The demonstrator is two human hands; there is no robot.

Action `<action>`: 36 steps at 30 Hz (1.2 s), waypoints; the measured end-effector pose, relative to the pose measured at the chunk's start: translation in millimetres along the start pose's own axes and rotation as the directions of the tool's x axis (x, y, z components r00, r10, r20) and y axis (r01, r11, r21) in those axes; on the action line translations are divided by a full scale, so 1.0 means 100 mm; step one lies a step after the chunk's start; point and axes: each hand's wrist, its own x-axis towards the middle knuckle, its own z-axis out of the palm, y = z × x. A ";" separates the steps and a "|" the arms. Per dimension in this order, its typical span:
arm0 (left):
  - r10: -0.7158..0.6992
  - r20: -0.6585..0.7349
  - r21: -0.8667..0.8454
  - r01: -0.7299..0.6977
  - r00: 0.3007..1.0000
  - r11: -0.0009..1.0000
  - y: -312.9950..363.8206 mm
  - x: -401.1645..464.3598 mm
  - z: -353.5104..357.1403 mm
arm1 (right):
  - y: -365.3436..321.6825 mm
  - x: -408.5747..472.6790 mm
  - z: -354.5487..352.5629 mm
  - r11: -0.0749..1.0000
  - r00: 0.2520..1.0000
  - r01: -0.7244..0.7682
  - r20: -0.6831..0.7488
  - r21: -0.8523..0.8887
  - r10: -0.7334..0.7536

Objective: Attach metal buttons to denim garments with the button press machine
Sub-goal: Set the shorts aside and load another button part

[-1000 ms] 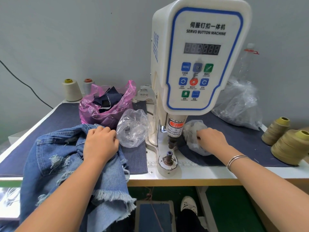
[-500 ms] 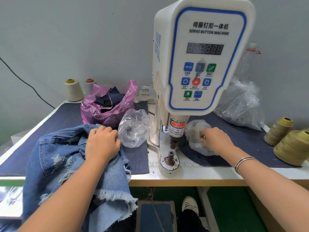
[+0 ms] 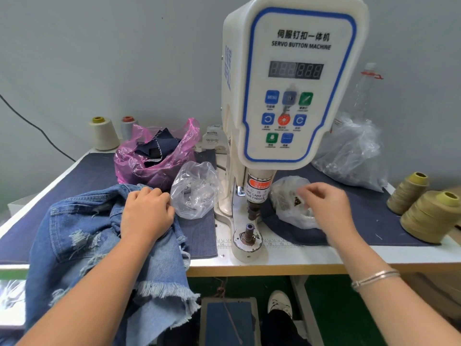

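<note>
Button press machine (image 3: pixel 291 91) stands mid-table, its ram vertical above the lower die (image 3: pixel 249 232). Left of the machine: clear bag (image 3: pixel 195 189), pink bag (image 3: pixel 159 156) of dark scraps behind it, two thread cones at the wall. Right: crumpled clear bag (image 3: pixel 289 201), larger bag, two olive cones (image 3: pixel 424 211). Denim garment (image 3: pixel 82 236) lies left of the machine, frayed hem hanging off the table edge; left hand (image 3: pixel 147 213) clenches its cloth. Right hand (image 3: pixel 326 208) is blurred over the crumpled bag, fingers curled, grasp unclear.

The scene is viewed from head height, forward and down, close to the worktop (image 3: pixel 324 255) and button press machine (image 3: pixel 294 83).
</note>
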 end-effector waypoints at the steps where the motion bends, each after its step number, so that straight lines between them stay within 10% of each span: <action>1: -0.002 -0.002 -0.003 0.002 1.000 1.000 0.00 0.00 0.00 | -0.08 -0.16 0.09 0.980 0.987 -0.117 0.125 0.162 0.097; 6: -0.001 -0.021 -0.009 0.001 1.000 1.000 0.00 -0.01 -0.01 | -0.13 -0.64 0.50 0.704 0.763 -0.578 0.579 0.411 0.288; 18: 0.003 -0.019 -0.008 -0.004 1.000 1.000 -0.01 -0.01 0.00 | -0.21 -0.62 0.58 0.143 0.528 -0.847 0.781 0.512 0.334; 36: 0.004 0.003 -0.011 -0.004 1.000 1.000 0.00 -0.01 0.01 | -0.34 -0.66 0.51 0.036 0.490 -0.857 0.794 0.513 0.360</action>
